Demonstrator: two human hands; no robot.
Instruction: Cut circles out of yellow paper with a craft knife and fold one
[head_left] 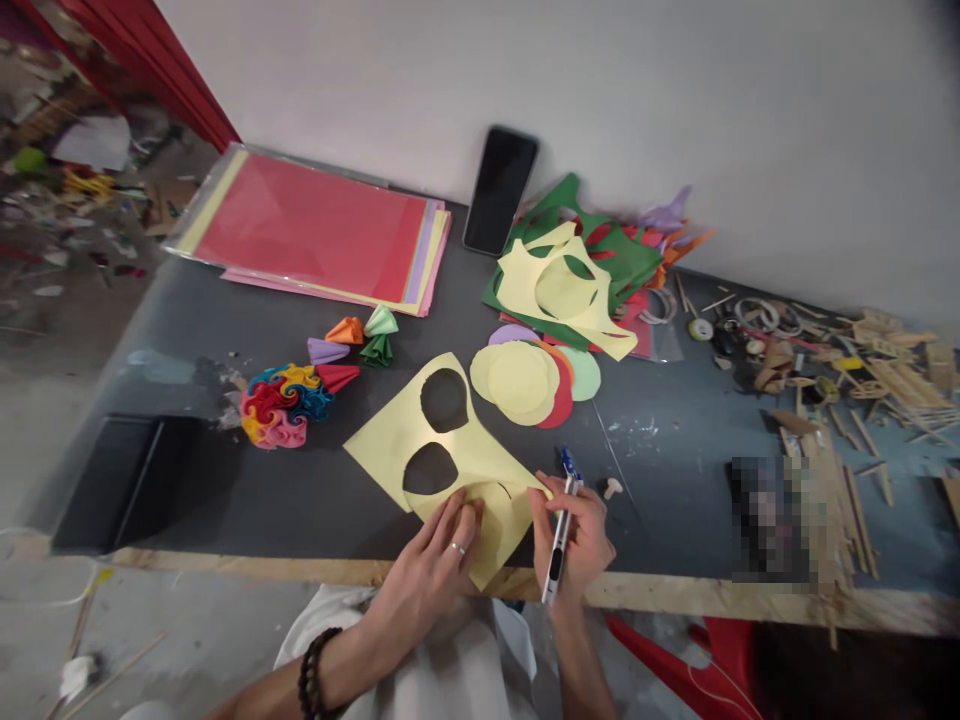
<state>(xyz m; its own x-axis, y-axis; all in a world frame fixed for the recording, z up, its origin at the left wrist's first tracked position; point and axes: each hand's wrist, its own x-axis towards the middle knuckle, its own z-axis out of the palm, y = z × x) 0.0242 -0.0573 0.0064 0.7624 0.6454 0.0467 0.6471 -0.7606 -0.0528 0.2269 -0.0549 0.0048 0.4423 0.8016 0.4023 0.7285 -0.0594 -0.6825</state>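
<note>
A pale yellow sheet of paper with two round holes lies at the front of the table, its near part curved up and past the edge. A short dark curved line or slit shows near its right side. My left hand, wearing a ring, is closed on the sheet's near edge with the fingers bent together. In my right hand is a white and blue utility knife, slanting upright, its blue end away from me. The thumb and fingertips of that hand also pinch the sheet's right corner.
Cut paper circles lie beyond the sheet, near green and yellow paper scraps. A phone leans on the wall beside packaged coloured paper. Rolled paper pieces and a black case are left; wood sticks clutter the right.
</note>
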